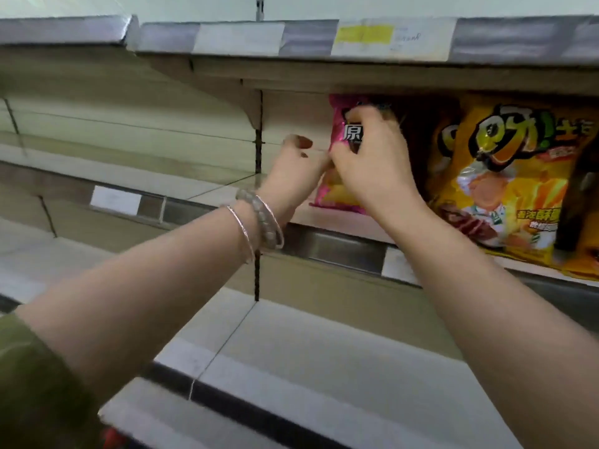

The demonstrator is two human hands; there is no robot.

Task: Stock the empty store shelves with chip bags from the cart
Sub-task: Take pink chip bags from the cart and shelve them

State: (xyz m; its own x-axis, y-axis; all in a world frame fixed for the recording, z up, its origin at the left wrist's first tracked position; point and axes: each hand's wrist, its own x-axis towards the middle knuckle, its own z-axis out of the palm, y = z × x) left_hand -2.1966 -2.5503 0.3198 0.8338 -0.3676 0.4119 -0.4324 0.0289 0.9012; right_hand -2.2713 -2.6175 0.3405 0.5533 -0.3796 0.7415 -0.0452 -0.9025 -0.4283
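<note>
A pink chip bag [338, 192] stands upright on the middle shelf [343, 226], just right of the shelf upright. My right hand [372, 163] grips its front near the top, fingers curled over the printed label. My left hand [296, 170], with bracelets on the wrist, holds the bag's left edge, thumb raised. To its right stands a large yellow-orange chip bag [496, 186], with a dark bag between them, mostly hidden behind my right hand. The cart is out of view.
The shelf above [291, 40] carries price-label strips along its front edge. The left bays [113, 147] and the lower shelf [308, 351] hold no goods. A slotted metal upright [258, 176] divides the bays. A bit of red shows at the bottom left.
</note>
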